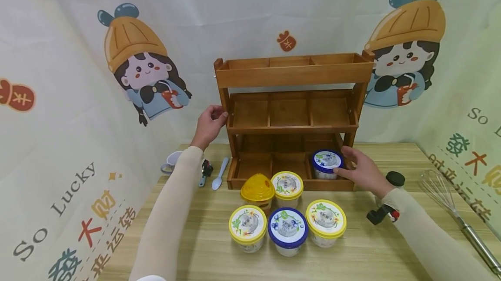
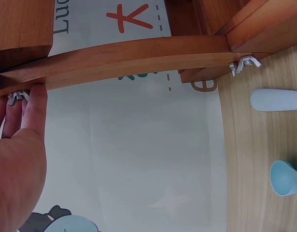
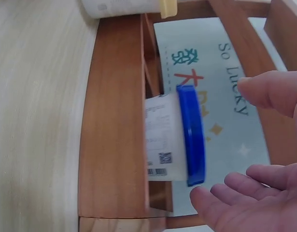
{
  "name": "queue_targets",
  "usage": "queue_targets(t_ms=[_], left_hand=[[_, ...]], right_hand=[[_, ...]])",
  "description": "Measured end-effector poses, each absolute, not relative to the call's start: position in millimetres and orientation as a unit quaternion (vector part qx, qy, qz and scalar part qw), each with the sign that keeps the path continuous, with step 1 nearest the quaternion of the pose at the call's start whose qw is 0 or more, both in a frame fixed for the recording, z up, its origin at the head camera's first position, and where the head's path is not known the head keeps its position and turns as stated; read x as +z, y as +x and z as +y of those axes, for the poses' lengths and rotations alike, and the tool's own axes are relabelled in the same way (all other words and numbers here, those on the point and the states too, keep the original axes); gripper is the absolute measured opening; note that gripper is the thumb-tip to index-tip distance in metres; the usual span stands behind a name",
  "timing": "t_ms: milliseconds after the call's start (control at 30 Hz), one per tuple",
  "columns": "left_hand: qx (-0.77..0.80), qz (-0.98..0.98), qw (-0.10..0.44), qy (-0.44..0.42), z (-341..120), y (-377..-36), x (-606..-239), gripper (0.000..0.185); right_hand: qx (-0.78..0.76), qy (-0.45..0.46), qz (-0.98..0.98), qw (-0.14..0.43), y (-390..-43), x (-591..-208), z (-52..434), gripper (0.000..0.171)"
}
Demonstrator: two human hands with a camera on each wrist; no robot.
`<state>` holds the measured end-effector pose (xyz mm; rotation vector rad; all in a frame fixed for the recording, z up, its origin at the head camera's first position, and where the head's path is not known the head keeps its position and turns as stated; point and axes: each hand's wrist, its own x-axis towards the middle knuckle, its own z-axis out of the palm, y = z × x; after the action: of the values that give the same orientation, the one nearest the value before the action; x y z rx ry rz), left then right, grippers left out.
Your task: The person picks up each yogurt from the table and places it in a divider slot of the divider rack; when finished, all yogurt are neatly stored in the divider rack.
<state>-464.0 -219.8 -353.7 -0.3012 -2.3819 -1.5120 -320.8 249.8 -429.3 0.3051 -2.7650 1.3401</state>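
A three-tier wooden rack (image 1: 291, 111) stands at the back of the table. My left hand (image 1: 213, 118) rests against its left post; in the left wrist view straight fingertips (image 2: 36, 104) press the wood beside a wing nut (image 2: 17, 96). A blue-lidded cup (image 1: 326, 162) sits in the rack's bottom right compartment. My right hand (image 1: 358, 168) hovers open beside it, and its spread fingers (image 3: 266, 92) lie just off the lid (image 3: 191, 135). Several more cups stand before the rack: a yellow domed one (image 1: 257, 189), yellow-rimmed ones (image 1: 287, 185), and a blue-lidded one (image 1: 287, 228).
A light blue spoon (image 1: 220, 173), a small tool (image 1: 204, 172) and a mug (image 1: 170, 162) lie left of the rack. On the right are a black-capped bottle (image 1: 395, 179) and a metal whisk (image 1: 450, 202). Printed fabric walls close in the table on three sides.
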Motion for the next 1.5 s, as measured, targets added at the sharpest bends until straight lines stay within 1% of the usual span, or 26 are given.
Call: queue_targets(t_ms=[200, 467, 633, 867, 1133, 1367, 1500], left_hand=[[-0.532, -0.827, 0.151, -0.105, -220, -464, -353, 0.042], [-0.537, -0.822, 0.157, -0.107, -219, -466, -355, 0.040], [-0.541, -0.820, 0.153, -0.107, -220, -467, -359, 0.040], [-0.547, -0.817, 0.152, -0.104, -219, -465, -360, 0.039], [-0.552, -0.815, 0.145, -0.098, -218, -464, -360, 0.039], [-0.557, -0.813, 0.138, -0.100, -217, -465, -358, 0.035], [-0.553, -0.815, 0.137, -0.099, -217, -465, -358, 0.035]], right_hand=[[0.441, 0.120, -0.888, 0.044, -302, -421, 250, 0.084], [0.452, 0.152, -0.878, 0.046, -278, -420, 246, 0.078], [0.463, 0.168, -0.869, 0.047, -266, -421, 240, 0.071], [0.476, 0.203, -0.855, 0.017, -253, -430, 234, 0.055], [0.485, 0.238, -0.842, -0.010, -241, -443, 230, 0.044], [0.498, 0.260, -0.826, -0.040, -230, -454, 234, 0.045], [0.496, 0.269, -0.824, -0.050, -225, -459, 234, 0.049]])
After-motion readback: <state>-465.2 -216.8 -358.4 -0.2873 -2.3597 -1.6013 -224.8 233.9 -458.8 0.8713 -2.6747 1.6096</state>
